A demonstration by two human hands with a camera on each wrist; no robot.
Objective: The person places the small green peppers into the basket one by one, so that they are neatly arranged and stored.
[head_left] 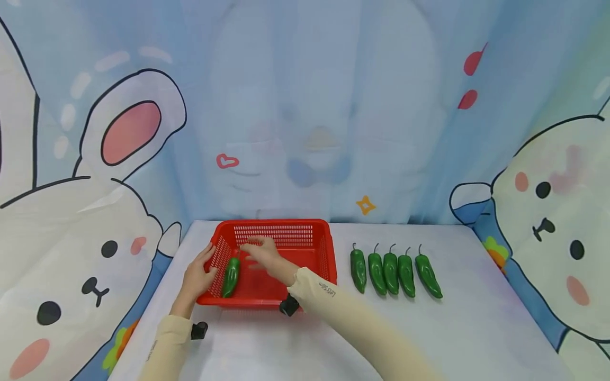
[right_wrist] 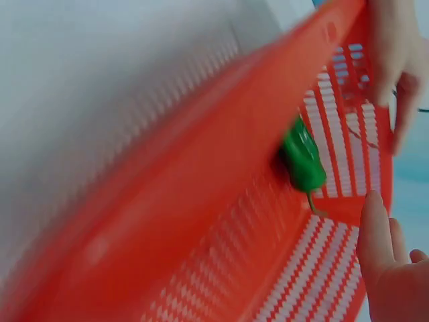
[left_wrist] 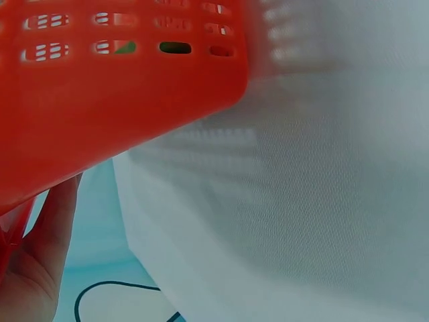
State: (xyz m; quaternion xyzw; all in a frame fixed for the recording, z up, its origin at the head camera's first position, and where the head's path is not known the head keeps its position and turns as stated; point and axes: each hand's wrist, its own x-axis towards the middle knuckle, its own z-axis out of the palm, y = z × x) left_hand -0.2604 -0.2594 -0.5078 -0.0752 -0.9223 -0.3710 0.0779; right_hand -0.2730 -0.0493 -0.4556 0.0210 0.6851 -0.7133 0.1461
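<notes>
A red plastic basket [head_left: 295, 301] with slotted walls stands on the table. My left hand [head_left: 196, 278] grips its left rim, the thumb on the inner side and fingers outside; the left wrist view shows part of this hand [left_wrist: 40, 268] beside the basket's wall [left_wrist: 120, 100]. One green chili pepper [head_left: 231, 277] lies inside, along the left wall. Over the basket, near that pepper's stem end, my right hand [head_left: 267, 256] has its fingers extended and holds nothing. In the right wrist view, the right hand's fingers [right_wrist: 375, 235] are apart from the pepper [right_wrist: 303, 157].
Several green chili peppers [head_left: 390, 272] lie in a row on the white table [head_left: 476, 317], right of the basket, stems pointing away. Behind the table hangs a blue cartoon-printed curtain [head_left: 405, 159]. A small black device [head_left: 288, 305] is at the right wrist.
</notes>
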